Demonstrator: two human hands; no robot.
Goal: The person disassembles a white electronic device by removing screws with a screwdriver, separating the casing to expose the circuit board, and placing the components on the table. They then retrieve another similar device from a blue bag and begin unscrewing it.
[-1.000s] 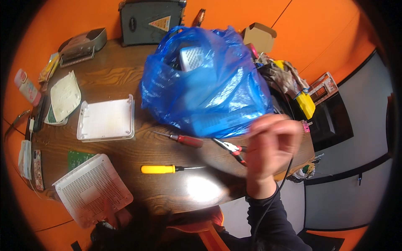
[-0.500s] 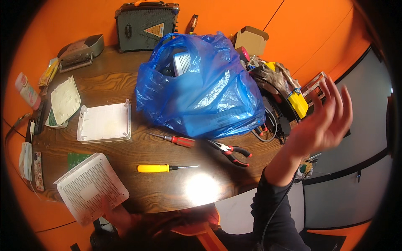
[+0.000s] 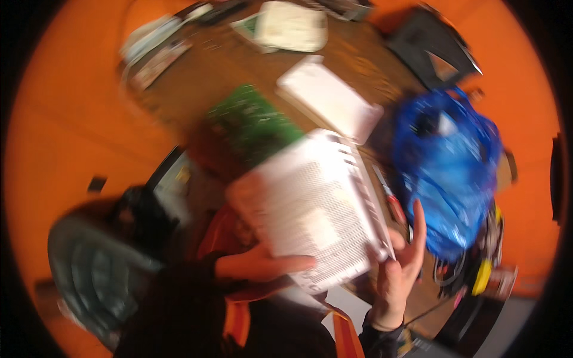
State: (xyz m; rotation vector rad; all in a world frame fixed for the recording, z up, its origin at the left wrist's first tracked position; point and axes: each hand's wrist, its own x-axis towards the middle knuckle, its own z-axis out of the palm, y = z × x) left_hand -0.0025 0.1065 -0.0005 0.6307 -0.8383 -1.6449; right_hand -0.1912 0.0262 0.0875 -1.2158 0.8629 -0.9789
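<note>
My left hand grips a white perforated plastic cover by its near edge, thumb lying over the vented face. The cover is tilted above the table's near edge. At its right-hand corner is my right hand, open with its fingers apart; the fingers come close to or touch the cover's rim, and blur hides which. Just beyond the cover lies a green circuit board, partly hidden by it. Farther back sits a white plastic housing shell. A red-handled screwdriver shows between the cover and the bag.
A blue plastic bag bulges on the right, with a dark case behind it. An off-white flat piece lies at the far side of the wooden table. A dark bin-like container stands at lower left.
The view has swung left. My left hand has brought the cover up in front of me, and my right hand has come down from its raised position to the cover's side.
</note>
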